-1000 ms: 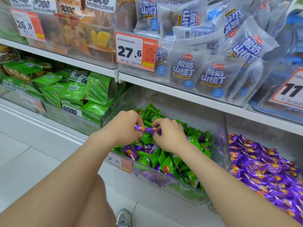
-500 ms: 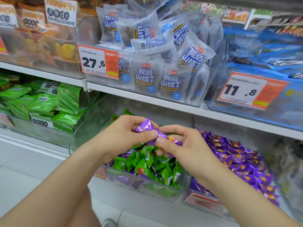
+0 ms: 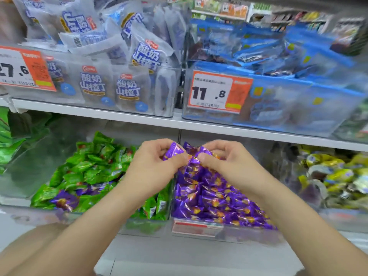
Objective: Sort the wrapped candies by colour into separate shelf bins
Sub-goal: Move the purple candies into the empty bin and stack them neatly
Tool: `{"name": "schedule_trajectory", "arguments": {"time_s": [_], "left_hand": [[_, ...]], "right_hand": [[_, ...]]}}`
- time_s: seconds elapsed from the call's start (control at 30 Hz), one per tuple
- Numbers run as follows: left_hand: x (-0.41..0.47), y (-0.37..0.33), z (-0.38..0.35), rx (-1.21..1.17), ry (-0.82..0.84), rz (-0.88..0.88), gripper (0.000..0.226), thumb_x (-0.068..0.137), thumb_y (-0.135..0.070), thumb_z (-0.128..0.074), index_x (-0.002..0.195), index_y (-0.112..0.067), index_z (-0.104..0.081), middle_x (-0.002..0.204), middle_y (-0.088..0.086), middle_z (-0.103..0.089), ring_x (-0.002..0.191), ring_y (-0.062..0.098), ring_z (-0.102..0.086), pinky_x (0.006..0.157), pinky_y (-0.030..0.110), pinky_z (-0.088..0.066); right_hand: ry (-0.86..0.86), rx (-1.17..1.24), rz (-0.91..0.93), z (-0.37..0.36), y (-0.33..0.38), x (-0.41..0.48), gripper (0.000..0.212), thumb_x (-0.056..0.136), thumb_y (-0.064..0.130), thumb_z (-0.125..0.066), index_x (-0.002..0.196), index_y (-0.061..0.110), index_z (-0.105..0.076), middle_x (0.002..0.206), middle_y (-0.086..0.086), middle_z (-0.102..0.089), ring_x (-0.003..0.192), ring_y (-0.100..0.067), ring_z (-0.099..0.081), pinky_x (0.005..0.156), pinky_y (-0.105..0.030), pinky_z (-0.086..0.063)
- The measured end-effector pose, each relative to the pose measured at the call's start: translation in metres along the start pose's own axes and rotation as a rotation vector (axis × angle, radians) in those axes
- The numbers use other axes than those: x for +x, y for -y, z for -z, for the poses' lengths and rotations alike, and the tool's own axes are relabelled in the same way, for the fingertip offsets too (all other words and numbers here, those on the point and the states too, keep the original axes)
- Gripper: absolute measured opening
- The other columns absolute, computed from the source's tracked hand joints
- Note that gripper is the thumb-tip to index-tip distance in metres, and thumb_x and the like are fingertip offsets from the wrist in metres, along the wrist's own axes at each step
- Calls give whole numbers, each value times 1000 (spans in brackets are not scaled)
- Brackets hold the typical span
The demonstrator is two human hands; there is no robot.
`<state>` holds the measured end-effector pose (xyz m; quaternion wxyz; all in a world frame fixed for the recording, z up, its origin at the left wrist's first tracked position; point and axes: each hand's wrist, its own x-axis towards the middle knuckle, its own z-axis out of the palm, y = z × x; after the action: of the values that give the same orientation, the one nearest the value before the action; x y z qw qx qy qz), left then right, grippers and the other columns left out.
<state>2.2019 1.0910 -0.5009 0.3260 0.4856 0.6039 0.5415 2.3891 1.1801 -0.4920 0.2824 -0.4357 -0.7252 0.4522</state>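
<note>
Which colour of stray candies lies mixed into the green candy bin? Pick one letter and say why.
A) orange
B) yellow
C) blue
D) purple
D: a few purple candies lie among the green candies near the front of the green candy bin.
</note>
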Motion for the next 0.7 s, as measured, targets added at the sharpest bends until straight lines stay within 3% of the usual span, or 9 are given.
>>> {"name": "schedule_trajectory", "arguments": {"time_s": [0.07, 0.17, 0.23, 0.33, 0.43, 0.57, 0.7], "left_hand": [[3, 1, -12, 36, 10, -47, 4, 89, -15, -79, 87, -18, -77, 81, 1, -78, 75, 14, -72, 80, 39, -59], [5, -1, -27, 90, 57, -132, 7, 89, -18, -80, 89, -23, -76, 84, -4, -79, 82, 18, -76, 87, 46, -60], [5, -2, -37, 139, 64, -182, 7, 88, -22, -82, 91, -26, -77, 86, -9, -79, 83, 12, -76, 87, 43, -61], [5, 0, -47, 335, 11, -273, 11, 84, -30, -85, 89, -34, -77, 84, -14, -76, 78, 2, -71, 80, 27, -57], [4, 2, -53, 472, -17, -359, 13, 82, -30, -86, 86, -36, -76, 79, -14, -71, 75, 4, -65, 74, 22, -51], [5, 6, -56, 565, 15, -395, 13, 83, -33, -86, 91, -35, -77, 78, -22, -67, 78, 3, -64, 78, 26, -53], [5, 8, -56, 606, 33, -407, 14, 83, -34, -86, 93, -35, -76, 77, -27, -64, 77, 2, -64, 77, 24, -52]], "right_hand": [[-76, -224, 46, 25, -19, 8, 20, 93, 41, -75, 106, 25, -74, 98, 4, -77, 83, -15, -72, 85, -39, -55], [-131, -560, 109, 57, -40, 12, 18, 87, 47, -80, 98, 33, -77, 83, 14, -73, 72, -1, -62, 75, -20, -46], [-164, -635, 78, 70, -52, 12, 27, 76, 51, -88, 93, 33, -80, 76, 18, -70, 70, 0, -58, 71, -13, -39], [-182, -729, 21, 76, -70, 16, 38, 64, 57, -93, 91, 33, -81, 88, 16, -71, 93, -7, -57, 84, -27, -44], [-130, -692, -13, 81, -86, 21, 32, 67, 44, -96, 91, 30, -80, 88, 10, -75, 90, -6, -66, 81, -24, -49], [-47, -729, -14, 84, -103, 24, 23, 82, 20, -89, 102, 28, -79, 91, 9, -71, 92, -4, -67, 68, -5, -43], [-40, -743, 30, 86, -108, 25, 26, 88, 9, -82, 108, 25, -79, 95, 6, -73, 90, -3, -67, 88, -25, -59]]}}
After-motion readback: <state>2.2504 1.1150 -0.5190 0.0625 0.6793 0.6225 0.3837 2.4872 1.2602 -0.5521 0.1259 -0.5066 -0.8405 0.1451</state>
